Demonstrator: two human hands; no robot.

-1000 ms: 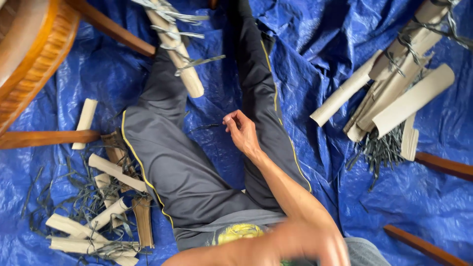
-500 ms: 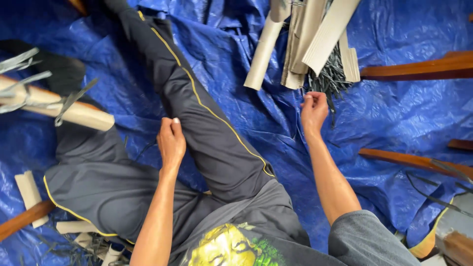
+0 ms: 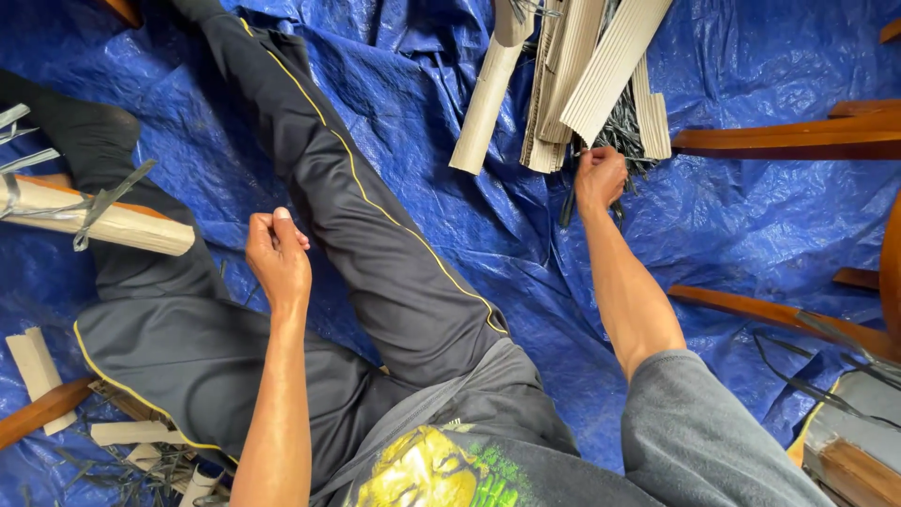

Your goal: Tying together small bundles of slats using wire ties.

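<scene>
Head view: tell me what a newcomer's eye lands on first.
The crinkled blue tarp fills the floor under a seated person in dark trousers with yellow piping. At the top, the right hand has closed its grip on dark strips below a bundle of pale rolled sheets. The left hand is fisted above the thigh.

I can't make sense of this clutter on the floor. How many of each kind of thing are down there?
Hands: 2, left hand and right hand
Blue tarp: 1
Heaps of pale cardboard pieces: 2, top heap and bottom-left heap
Tied cardboard roll: 1
Bunch of dark strips, gripped by the right hand: 1
Total: 7
</scene>
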